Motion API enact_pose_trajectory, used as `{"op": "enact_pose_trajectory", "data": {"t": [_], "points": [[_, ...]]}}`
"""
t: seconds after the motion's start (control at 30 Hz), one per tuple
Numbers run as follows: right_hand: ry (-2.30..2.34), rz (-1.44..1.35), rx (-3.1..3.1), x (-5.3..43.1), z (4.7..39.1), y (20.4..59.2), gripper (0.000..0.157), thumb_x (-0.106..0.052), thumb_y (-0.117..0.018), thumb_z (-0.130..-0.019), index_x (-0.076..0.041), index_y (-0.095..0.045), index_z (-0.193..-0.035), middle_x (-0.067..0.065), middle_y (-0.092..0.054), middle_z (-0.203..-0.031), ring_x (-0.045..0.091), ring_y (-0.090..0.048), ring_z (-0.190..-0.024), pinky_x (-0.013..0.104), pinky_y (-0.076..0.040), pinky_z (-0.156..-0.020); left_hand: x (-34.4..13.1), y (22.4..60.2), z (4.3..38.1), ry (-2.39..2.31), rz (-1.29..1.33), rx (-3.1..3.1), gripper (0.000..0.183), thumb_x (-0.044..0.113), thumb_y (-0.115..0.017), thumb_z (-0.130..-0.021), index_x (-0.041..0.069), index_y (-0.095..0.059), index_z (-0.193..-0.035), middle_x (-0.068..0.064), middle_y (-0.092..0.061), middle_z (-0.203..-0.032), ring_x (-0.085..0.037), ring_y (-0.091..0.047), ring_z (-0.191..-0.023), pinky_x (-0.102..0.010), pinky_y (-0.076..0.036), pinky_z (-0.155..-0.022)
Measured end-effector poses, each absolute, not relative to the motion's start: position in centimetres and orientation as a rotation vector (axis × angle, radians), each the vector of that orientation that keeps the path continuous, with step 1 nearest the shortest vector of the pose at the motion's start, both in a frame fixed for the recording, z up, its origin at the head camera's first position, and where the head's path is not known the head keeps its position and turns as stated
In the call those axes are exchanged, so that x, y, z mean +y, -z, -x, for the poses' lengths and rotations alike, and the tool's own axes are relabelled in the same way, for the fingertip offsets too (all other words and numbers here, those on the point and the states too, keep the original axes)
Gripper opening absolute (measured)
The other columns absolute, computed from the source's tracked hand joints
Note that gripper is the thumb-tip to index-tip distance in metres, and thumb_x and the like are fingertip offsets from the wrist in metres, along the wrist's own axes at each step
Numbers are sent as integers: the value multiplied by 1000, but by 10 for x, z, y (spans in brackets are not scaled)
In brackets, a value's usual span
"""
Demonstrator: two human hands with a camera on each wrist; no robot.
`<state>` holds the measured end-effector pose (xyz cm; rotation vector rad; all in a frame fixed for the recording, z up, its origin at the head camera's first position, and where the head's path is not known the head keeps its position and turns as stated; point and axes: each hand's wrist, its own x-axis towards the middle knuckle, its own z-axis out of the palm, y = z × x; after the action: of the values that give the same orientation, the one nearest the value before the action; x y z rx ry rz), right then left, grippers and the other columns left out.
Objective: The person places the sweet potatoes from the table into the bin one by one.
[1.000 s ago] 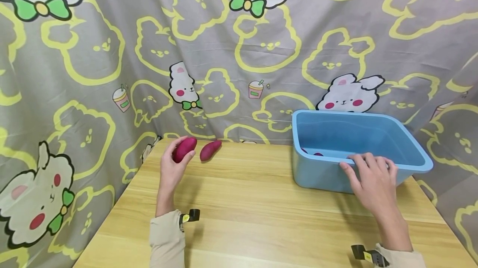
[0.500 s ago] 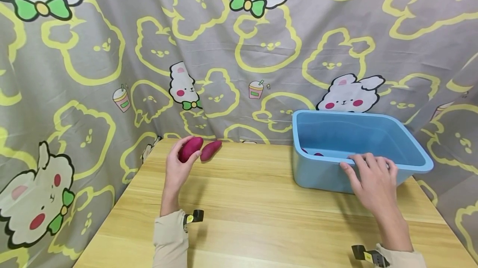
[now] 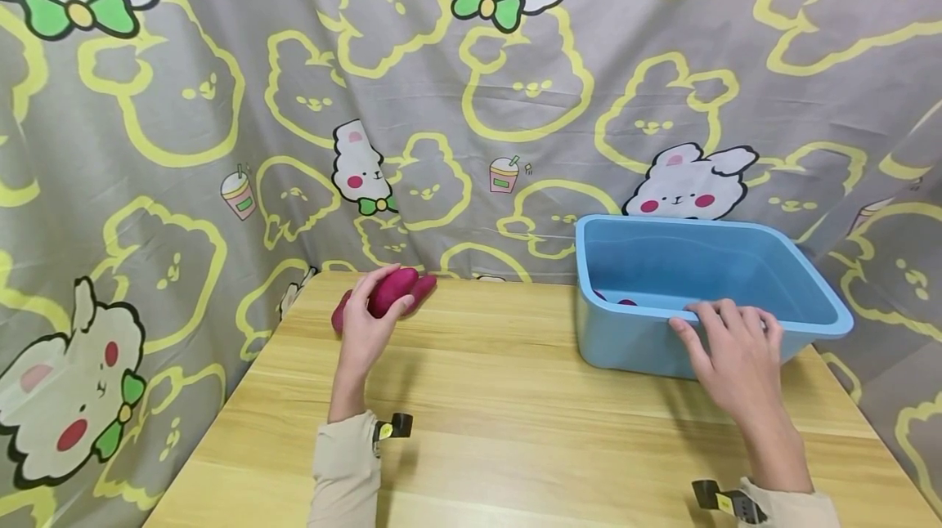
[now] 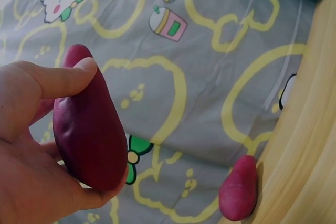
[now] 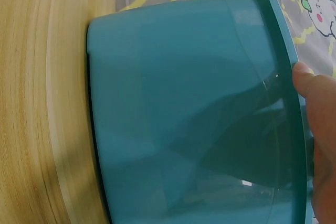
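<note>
Nearest us, two pale sleeves (image 3: 344, 471) lie over the wood-grain table (image 3: 530, 430), each wrist bearing a small black camera (image 3: 401, 425). On the right, the right hand (image 3: 736, 352) hooks its fingers over the near rim of a blue tub (image 3: 633, 340), thumb on the outer side. At left, the left hand (image 3: 365, 336) is partly closed round a purple tuber (image 3: 397, 291): thumb on its right side, fingers on its left, the tuber filling the gap. We note a second tuber (image 3: 338, 317) just left of these fingers and a third tuber (image 3: 424, 289) just beyond the thumb, to the right; contact is undeterminable. Inside the tub we see two purple pieces (image 3: 627, 304), mostly hidden. Farthest, a grey patterned curtain (image 3: 412, 62).
</note>
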<state>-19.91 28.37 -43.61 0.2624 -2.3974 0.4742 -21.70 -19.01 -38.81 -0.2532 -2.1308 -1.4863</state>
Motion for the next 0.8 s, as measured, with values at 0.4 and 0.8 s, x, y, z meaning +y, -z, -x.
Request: {"op": "enact_pose_trajectory", "data": {"t": [0.4,0.8], "points": [[-471,-270,-2386,285,200,436,35,-35,-66,-100,-4,-66,-115,24,-60,-113,49,-45,-111,72,-19,-104,-176,387,218,1470,329,-2091,45,-5,-79,-86,0,-67,-130,-24,-61,-124,-37,-57,-109,-45,-44,-90],[-468,-267,-2396,285,200,436,36,-36,-65,-100,-4,-66,-116,24,-60,-114,50,-45,-111,72,-18,-103,-171,388,218,1468,361,-2125,45,-3,-78,-88,-2,-66,-131,-24,-60,-127,-38,-56,-111,-49,-45,-90]]}}
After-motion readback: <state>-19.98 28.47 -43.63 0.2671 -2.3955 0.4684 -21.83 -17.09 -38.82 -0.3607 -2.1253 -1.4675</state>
